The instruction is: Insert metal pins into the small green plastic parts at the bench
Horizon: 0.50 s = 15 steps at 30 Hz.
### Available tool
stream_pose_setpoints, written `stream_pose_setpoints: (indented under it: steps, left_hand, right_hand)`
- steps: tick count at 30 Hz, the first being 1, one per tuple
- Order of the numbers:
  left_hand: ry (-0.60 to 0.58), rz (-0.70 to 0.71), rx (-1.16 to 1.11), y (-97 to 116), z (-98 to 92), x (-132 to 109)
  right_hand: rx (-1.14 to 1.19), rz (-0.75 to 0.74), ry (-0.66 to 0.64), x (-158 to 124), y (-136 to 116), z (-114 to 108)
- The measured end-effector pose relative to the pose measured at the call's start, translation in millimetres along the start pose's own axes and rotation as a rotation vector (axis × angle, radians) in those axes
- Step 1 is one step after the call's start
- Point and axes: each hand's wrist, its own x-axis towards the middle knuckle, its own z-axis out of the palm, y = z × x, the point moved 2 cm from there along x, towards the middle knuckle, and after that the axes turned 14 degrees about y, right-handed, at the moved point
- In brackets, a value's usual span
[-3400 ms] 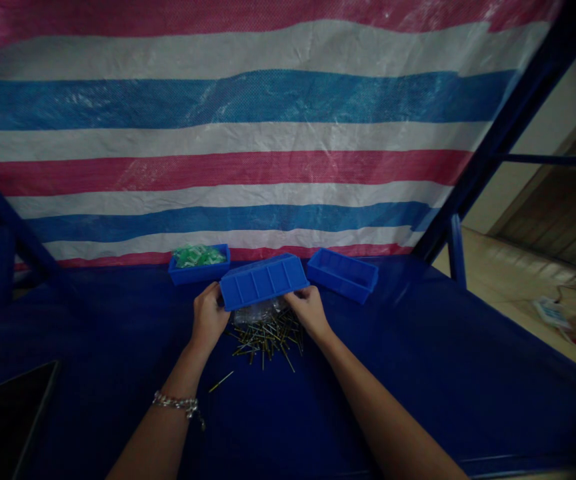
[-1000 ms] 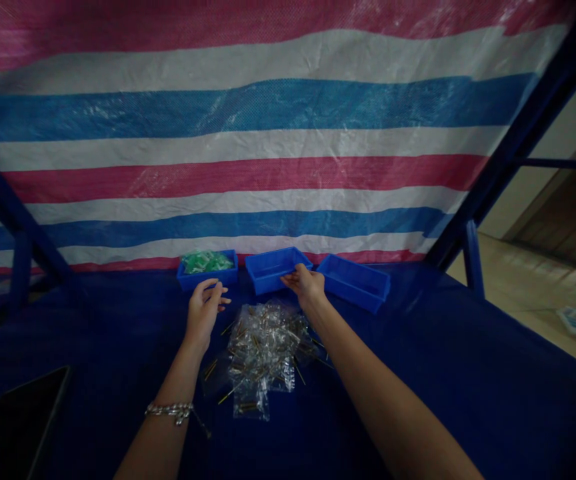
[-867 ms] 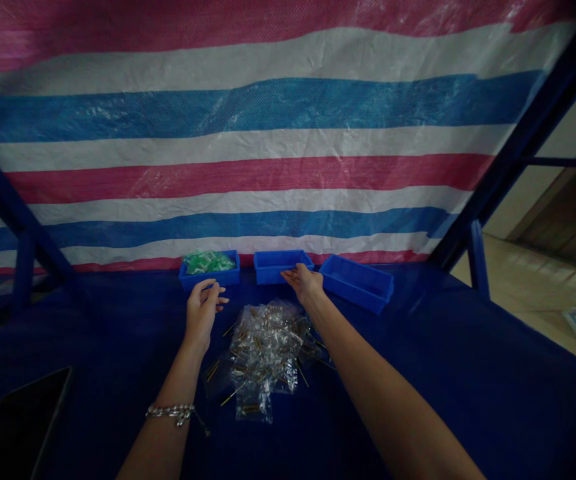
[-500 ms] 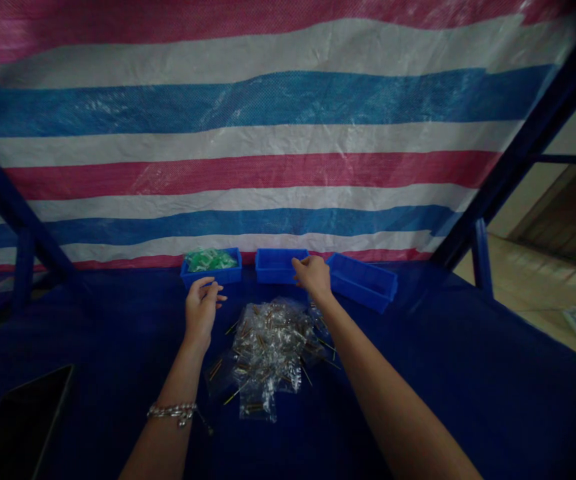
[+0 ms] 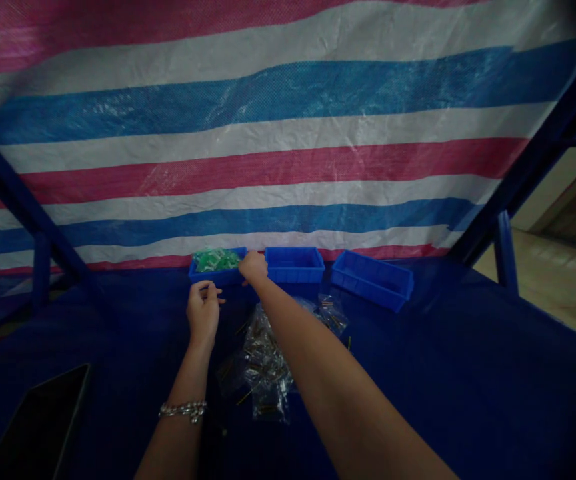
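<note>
Blue plastic bin (image 5: 212,277) of green packets (image 5: 215,259) sits on our counter (image 5: 433,360), long axis left-to-right. Our right hand (image 5: 254,268) covers its right end, finger grip hidden; our left hand (image 5: 204,309) has fingers loosely parted.

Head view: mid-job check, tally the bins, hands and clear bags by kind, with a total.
Blue bins, namely left bin, middle bin and right bin: 3
Left hand and right hand: 2
Clear bags: several, but they overlap and an arm hides some, so no sure count
Total, bags left out: 5
</note>
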Motion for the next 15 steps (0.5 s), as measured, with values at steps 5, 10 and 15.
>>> stream_pose_setpoints:
  steps: [5, 10, 15]
  left_hand:
    - [0.174, -0.276, -0.040, -1, -10.5, 7]
    - [0.208, -0.524, -0.156, 11, -23.2, 14]
    - [0.160, -0.501, -0.271, 21, -21.7, 12]
  right_hand:
    - [0.054, 0.068, -0.039, 2, 12, 3]
    - [0.165, -0.025, -0.018, -11, 16, -12]
    - [0.266, -0.122, 0.063, -33, 20, -51]
